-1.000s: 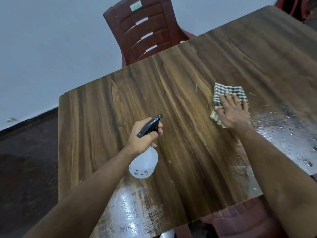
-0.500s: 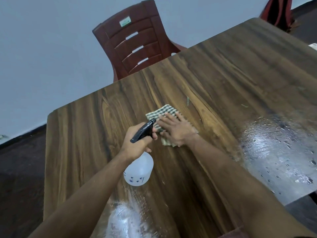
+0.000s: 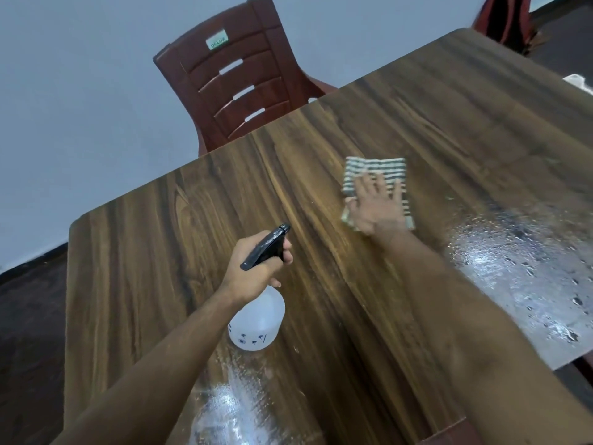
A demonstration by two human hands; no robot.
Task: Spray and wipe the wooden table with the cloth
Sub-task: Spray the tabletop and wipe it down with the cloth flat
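Note:
The wooden table fills the view, dark brown with a strong grain. My left hand grips the black trigger head of a white spray bottle, held upright just above the table's middle. My right hand lies flat, fingers spread, pressing a green-and-white checked cloth onto the wood to the right of the bottle. Wet shiny patches glisten on the right side and near the front edge.
A dark red plastic chair stands at the table's far side against a pale wall. Another red chair shows at the top right corner. A small white object lies at the table's right edge. Dark floor lies to the left.
My right hand has slid the cloth from beside the spray bottle back to the right and a little farther away. My left hand and the bottle have hardly moved.

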